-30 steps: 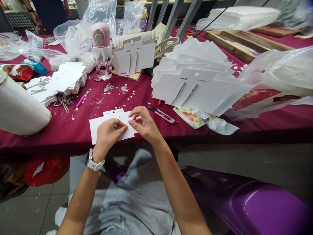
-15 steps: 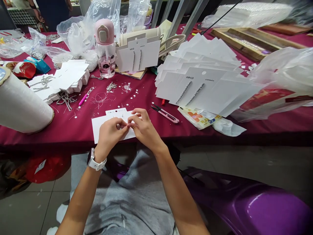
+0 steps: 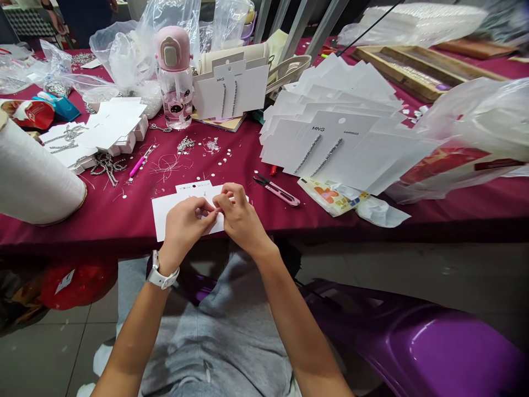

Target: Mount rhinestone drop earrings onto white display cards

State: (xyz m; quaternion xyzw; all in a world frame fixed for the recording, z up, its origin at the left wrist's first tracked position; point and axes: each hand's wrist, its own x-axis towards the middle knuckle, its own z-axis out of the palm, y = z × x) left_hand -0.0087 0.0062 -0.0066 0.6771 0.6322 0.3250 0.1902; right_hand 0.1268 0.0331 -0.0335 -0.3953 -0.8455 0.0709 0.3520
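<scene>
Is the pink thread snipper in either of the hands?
No, the pink thread snipper lies on the red tablecloth just right of the right hand.

place: jewellery packing workshop | evidence: stacked earring cards (image 3: 330,118), loose chains (image 3: 106,165), plastic bags (image 3: 124,55)

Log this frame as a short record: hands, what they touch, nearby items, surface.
Left hand: grip pinched, over the white card; watch on wrist
Right hand: grip pinched, fingertips meeting the left's
Pinched item: too small to tell
Card position: flat at the near table edge
Right of hands: pink thread snips; carded earrings atop a card pile
Behind: pink water bottle, upright
Left: white roll
Surface: maroon tablecloth
</scene>
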